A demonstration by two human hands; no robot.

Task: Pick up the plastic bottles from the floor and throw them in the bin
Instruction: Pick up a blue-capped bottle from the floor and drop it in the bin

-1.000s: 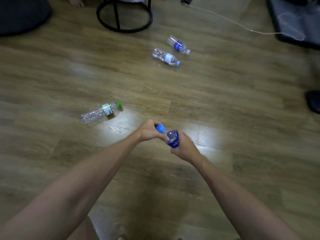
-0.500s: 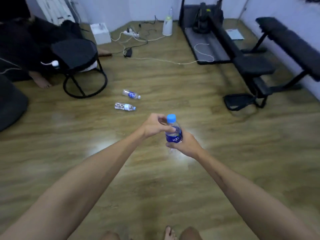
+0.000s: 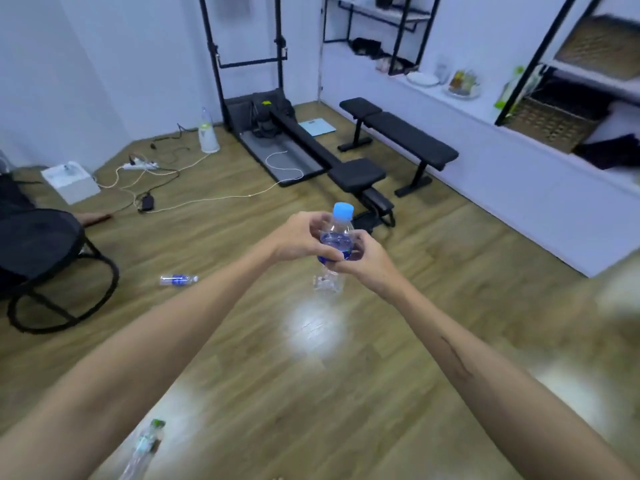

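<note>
I hold a clear plastic bottle (image 3: pixel 337 233) with a blue cap and blue label upright in front of me. My left hand (image 3: pixel 299 239) grips its upper part from the left, and my right hand (image 3: pixel 360 261) curls round the label from the right. Another blue-label bottle (image 3: pixel 178 279) lies on the wooden floor to the left. A green-cap bottle (image 3: pixel 147 445) lies on the floor under my left forearm at the bottom edge. No bin is in view.
A black round chair (image 3: pixel 45 268) stands at the left. Weight benches (image 3: pixel 398 140) and a treadmill (image 3: pixel 277 147) fill the back of the room. Cables and a power strip (image 3: pixel 142 166) trail over the floor. A low white shelf (image 3: pixel 519 140) runs along the right wall.
The view has risen from the floor to the room. The held bottle went from tilted to upright, with both hands staying on it. Only one of the two far bottles remains in view.
</note>
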